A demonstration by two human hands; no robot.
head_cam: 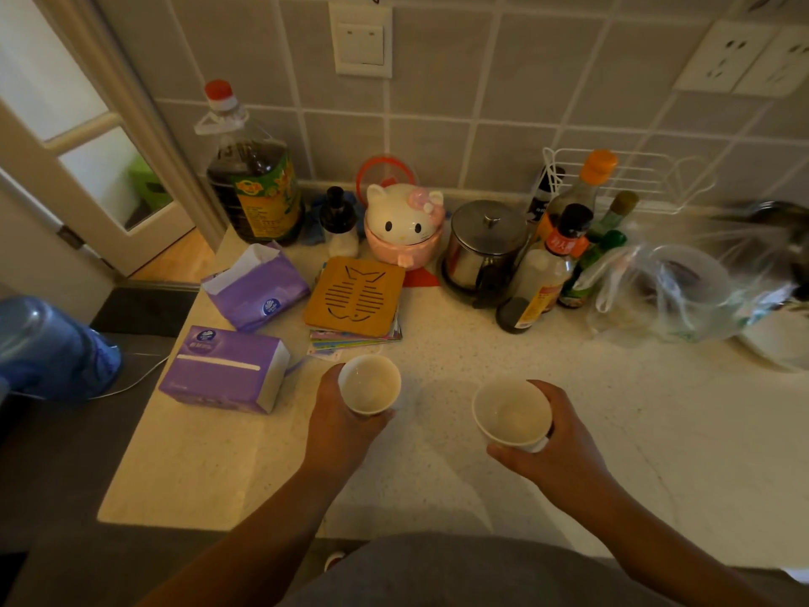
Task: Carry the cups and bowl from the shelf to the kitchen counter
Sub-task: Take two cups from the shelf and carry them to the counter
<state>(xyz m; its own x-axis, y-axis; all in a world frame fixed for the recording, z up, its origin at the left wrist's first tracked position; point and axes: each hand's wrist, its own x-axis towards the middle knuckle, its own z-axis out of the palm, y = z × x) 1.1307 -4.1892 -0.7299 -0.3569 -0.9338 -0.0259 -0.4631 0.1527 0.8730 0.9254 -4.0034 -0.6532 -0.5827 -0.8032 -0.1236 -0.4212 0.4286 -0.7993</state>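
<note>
My left hand (339,424) grips a small white cup (370,383), empty and upright, over the speckled cream kitchen counter (437,484). My right hand (558,449) is wrapped around a second, slightly wider white cup (511,416), also empty with its mouth up. Both cups are close above or at the counter; whether they touch it I cannot tell. No bowl or shelf is in view.
Two purple tissue packs (225,372) lie at the left. A wooden trivet (354,295) on a stack of cards sits behind the left cup. An oil jug (254,181), cat-shaped jar (405,223), steel pot (483,247), sauce bottles (556,260) and plastic bag (665,291) line the tiled wall.
</note>
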